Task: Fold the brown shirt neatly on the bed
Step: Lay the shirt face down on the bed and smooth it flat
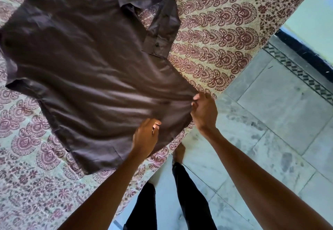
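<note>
The brown shirt (86, 64) lies spread out on the bed (216, 37), which has a cream sheet with a maroon paisley print. Its collar points to the top of the view, and one front panel with a button is turned back near the collar. My right hand (203, 112) pinches the shirt's hem at the corner near the bed's edge, and the cloth is drawn into tight creases toward it. My left hand (146, 136) grips the hem a little further along, fingers curled into the fabric. The shirt looks blurred from motion.
The bed's edge runs diagonally from upper right to lower middle. A pale marble floor (270, 130) with a dark patterned border strip (302, 74) lies to the right. My legs in black trousers (189, 202) and a bare foot (179, 153) stand beside the bed.
</note>
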Motion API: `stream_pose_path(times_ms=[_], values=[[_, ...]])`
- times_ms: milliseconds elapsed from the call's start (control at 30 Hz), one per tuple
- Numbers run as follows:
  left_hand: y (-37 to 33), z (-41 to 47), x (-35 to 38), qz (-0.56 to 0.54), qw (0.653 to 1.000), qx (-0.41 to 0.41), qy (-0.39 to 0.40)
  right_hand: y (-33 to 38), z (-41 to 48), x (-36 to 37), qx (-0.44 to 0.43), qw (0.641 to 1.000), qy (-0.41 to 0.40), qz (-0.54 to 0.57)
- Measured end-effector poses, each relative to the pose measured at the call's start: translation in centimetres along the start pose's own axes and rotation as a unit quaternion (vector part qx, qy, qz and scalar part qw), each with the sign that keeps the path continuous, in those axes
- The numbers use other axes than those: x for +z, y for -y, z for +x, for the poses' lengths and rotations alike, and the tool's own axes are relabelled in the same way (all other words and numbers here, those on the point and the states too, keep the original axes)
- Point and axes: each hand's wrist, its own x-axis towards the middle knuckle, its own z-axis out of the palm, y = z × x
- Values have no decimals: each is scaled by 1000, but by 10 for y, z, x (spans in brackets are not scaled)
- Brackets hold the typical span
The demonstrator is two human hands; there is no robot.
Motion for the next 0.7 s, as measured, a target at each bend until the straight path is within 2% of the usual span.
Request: stream_pose_path(times_ms=[167,267,367,433,467,533,633,700], values=[[67,-45,-28,36,995,-48,-80,35,-64,32,-108,980,164,30],[103,-78,-46,81,978,-77,-177,65,-108,55,-146,961,233,14],[131,-103,-64,75,940,-241,-232,97,-144,77,-171,953,251,2],[152,-112,-73,-9,906,-357,-227,121,-163,91,-193,947,257,-6],[157,-114,-81,-67,891,-390,-225,132,-171,96,-200,944,262,-11],[167,-116,-91,-182,875,-403,-200,148,-181,104,-204,937,283,-34],[181,-117,-98,-236,877,-406,-103,163,-193,113,-215,928,290,-98],[198,-117,-86,-277,872,-397,-68,166,-198,116,-212,929,275,-127]])
